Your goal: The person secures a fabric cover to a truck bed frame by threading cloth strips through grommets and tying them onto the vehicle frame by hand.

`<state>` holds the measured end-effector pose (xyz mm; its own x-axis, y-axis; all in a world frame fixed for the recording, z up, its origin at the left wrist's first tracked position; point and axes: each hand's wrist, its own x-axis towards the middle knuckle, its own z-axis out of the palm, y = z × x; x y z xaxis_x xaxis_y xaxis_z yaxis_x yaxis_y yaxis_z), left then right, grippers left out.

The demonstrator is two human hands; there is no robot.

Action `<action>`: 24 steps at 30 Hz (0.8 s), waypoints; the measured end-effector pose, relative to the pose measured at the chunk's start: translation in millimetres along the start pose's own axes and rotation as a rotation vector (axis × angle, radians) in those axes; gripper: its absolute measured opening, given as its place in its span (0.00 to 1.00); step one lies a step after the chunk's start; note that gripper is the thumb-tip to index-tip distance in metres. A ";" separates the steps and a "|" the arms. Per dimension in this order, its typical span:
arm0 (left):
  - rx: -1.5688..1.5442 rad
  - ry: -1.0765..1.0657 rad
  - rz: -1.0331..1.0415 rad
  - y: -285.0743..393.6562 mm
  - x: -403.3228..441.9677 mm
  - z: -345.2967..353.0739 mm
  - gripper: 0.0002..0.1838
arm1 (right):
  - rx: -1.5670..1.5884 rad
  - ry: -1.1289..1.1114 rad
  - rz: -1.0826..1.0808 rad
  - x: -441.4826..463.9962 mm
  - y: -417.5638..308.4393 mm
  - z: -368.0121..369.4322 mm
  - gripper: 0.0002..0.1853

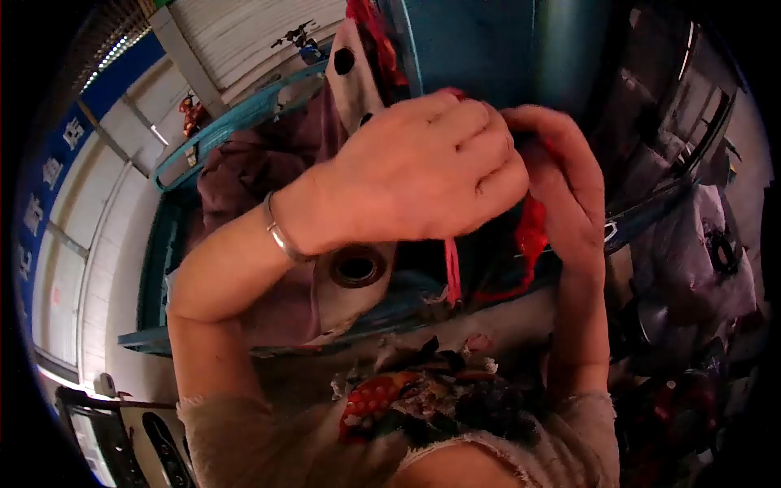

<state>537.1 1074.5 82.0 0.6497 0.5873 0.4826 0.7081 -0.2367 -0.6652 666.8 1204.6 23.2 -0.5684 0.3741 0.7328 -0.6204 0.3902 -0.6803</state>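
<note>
My left hand, with a bracelet at the wrist, is closed in front of me, knuckles up. My right hand meets it fingertip to fingertip, its fingers curled. A red cloth strip shows at my right palm and hangs below it; a thin pinkish-red end dangles under my left hand. The pinch point itself is hidden behind my left hand. Beneath my left arm lies a mauve curtain with a pale band holding dark eyelet rings.
The curtain rests in a teal metal frame. A teal panel rises ahead, with more red cloth at its left edge. Dark clutter and a pale bag are on the right. A shutter stands at the back left.
</note>
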 end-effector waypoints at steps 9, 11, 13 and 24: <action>-0.147 0.302 0.004 -6.5 1.2 15.1 0.14 | 0.119 -0.121 0.120 7.6 14.2 -3.0 0.12; -0.022 0.330 0.038 -10.3 0.5 9.6 0.13 | 0.162 -0.031 0.032 4.3 13.5 5.6 0.11; 0.166 0.352 0.121 -13.8 -4.4 1.0 0.13 | 0.253 0.068 0.055 3.3 14.0 10.4 0.09; -0.231 -0.077 -0.388 3.1 -90.2 13.4 0.11 | 0.294 0.411 0.099 -10.6 29.9 17.3 0.12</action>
<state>477.0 1031.1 28.8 0.3077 0.7202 0.6219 0.9439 -0.1487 -0.2948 645.0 1197.7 -4.7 -0.4090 0.7204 0.5602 -0.7337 0.1054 -0.6712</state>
